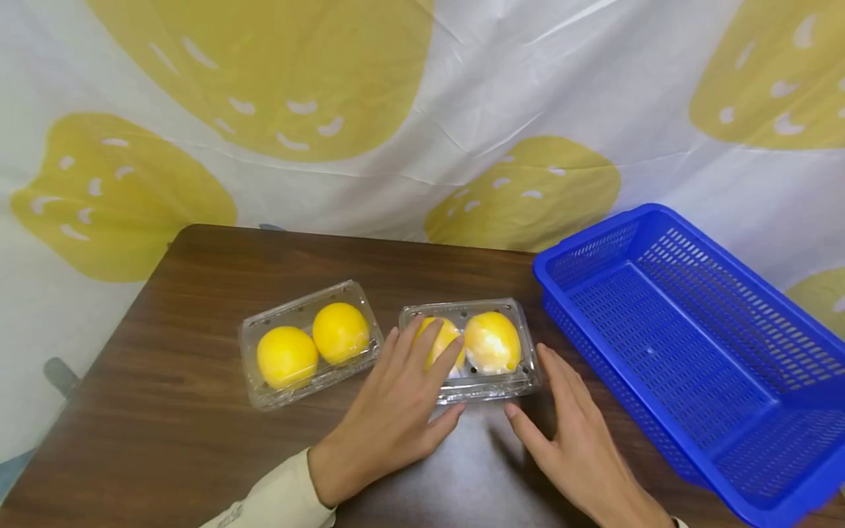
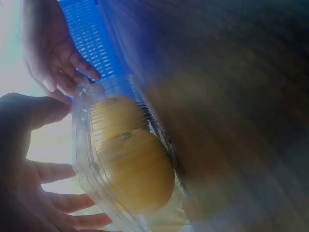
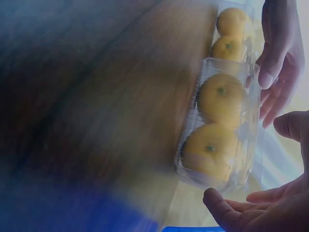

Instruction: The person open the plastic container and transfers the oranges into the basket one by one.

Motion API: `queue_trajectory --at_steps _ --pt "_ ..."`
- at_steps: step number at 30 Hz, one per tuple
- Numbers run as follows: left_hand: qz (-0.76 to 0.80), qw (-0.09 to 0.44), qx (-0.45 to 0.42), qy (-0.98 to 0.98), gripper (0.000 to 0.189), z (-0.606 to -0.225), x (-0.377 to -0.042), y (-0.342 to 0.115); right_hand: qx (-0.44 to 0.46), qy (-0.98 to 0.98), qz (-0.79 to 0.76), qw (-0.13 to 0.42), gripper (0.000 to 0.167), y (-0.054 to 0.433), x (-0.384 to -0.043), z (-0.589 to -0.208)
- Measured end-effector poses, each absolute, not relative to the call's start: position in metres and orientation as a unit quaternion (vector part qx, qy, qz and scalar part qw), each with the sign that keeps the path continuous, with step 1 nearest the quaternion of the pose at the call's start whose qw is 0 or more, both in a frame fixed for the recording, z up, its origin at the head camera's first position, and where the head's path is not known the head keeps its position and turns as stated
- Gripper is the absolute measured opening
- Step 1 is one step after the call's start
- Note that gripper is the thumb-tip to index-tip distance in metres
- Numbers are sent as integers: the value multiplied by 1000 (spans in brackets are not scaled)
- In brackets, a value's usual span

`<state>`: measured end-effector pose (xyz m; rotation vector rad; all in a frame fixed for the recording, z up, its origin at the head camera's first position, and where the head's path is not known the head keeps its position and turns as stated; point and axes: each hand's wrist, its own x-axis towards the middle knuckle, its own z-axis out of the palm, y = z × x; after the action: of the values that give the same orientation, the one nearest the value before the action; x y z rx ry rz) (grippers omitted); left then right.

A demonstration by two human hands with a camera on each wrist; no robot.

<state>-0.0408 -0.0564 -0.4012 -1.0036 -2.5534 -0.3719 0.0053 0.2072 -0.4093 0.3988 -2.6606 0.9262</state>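
A clear plastic clamshell box [image 1: 485, 392] with two round oranges [image 1: 491, 343] in it, yellow in the head view, lies between my hands. My left hand [image 1: 392, 403] spreads its fingers over the left end of this box and partly hides one orange. Whether those fingertips touch the lid, I cannot tell. By the box's right end is my right hand [image 1: 581, 440], its fingers extended and its thumb apart, holding nothing. A second clear clamshell box [image 1: 284, 400], also with two oranges, lies tilted to the left. In the right wrist view the nearer box [image 3: 212, 179] has its lid down.
A blue perforated plastic basket [image 1: 673, 345] stands at the right, close to the right-hand box, with its bottom bare. Brown wood-grain tabletop [image 1: 165, 411] extends to the left. A white cloth with yellow fruit prints [image 1: 455, 88] hangs behind the table's back edge.
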Motion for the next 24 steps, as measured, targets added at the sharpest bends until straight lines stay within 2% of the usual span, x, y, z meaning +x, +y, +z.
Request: queue_trajectory --at_steps 13,24 --pt "-89 155 -360 -916 76 -406 -47 -48 98 -910 391 93 90 208 -3 -412" --pt "-68 168 -359 -916 75 -406 -53 -42 78 -908 404 75 83 205 -10 -413"
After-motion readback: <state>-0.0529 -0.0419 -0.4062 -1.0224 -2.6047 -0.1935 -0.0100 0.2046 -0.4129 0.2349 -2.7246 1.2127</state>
